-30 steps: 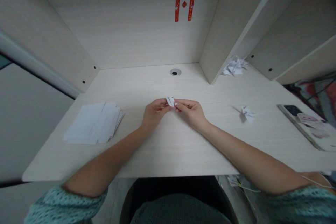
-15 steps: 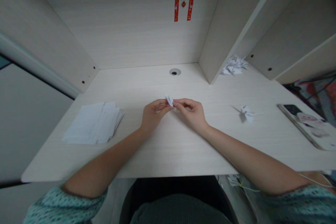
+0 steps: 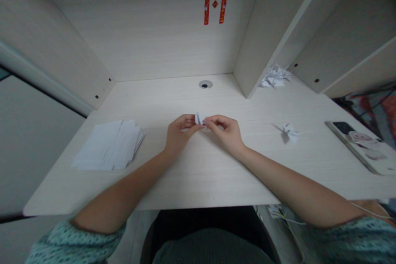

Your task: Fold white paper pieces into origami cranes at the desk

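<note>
Paper piece (image 3: 198,118), small and white, pinched between the fingers of two hands over the bench (image 3: 185,185)

The paper is at the middle of the bench, its narrow folded flaps pointing up; whether its lower edge touches the surface, I cannot tell. It looks thin and light, so my guess is that a hard squeeze could crush the flaps, an uneven pull from my two sides could tear it or skew a crease, and a loose pinch could let it slip.

My left hand (image 3: 179,134) grips its left side, thumb in front and fingers curled behind, with hardly any gap at the tips. My right hand (image 3: 225,133) pinches the right edge, thumb and forefinger drawn together, a rounded hollow behind them.

Farther out, a fanned stack of white sheets (image 3: 107,146) lies to my left. To my right sits one folded paper figure (image 3: 290,132), and beyond it a phone (image 3: 361,146). Behind the upright divider (image 3: 260,41), a heap of folded white paper (image 3: 276,76) rests near the back.
</note>
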Available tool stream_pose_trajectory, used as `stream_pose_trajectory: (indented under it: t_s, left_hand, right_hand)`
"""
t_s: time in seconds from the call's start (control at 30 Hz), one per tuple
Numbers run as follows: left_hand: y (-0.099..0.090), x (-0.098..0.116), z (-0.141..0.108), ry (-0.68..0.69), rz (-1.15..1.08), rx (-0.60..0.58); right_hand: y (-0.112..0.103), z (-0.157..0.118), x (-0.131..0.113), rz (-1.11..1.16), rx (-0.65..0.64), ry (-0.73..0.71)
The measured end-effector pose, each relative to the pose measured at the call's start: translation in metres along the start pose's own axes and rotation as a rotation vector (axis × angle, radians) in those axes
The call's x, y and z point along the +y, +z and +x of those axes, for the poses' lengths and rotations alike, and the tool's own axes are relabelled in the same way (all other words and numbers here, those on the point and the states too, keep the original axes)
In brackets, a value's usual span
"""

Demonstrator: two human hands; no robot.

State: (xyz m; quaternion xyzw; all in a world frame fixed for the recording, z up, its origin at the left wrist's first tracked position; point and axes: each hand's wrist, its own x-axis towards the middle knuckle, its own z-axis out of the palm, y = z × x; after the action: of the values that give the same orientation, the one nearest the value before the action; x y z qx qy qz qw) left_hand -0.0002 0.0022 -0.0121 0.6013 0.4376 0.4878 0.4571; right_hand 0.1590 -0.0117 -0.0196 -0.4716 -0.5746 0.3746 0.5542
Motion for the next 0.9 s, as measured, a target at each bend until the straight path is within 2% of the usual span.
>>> stream_pose_trajectory:
  t_s: [0.17,0.33,0.47,0.73,0.9]
  left_hand:
    - [-0.0009,-0.0002,0.0016,-0.027,0.053,0.043]
    - [-0.0019,0.0021,0.0009,0.03,0.165,0.045]
    - [-0.0025,0.0026,0.0012,0.044,0.171,0.047]
    - [0.0004,-0.0011,0.0036,-0.1,-0.053,-0.036]
    - [-0.0012,-0.0055,0.0037,-0.158,0.032,-0.113]
  right_hand:
    - [0.0011,0.0025,0.0025,0.082,-0.076,0.069]
    - [0.0036,0.0046,0.0045,0.213,-0.168,0.142]
    - [0.004,0.0057,0.0038,0.224,-0.139,0.171]
    - [0.0018,0.003,0.0038,0.046,-0.029,0.082]
    - [-0.0001,0.0009,0.0012,-0.111,0.008,-0.063]
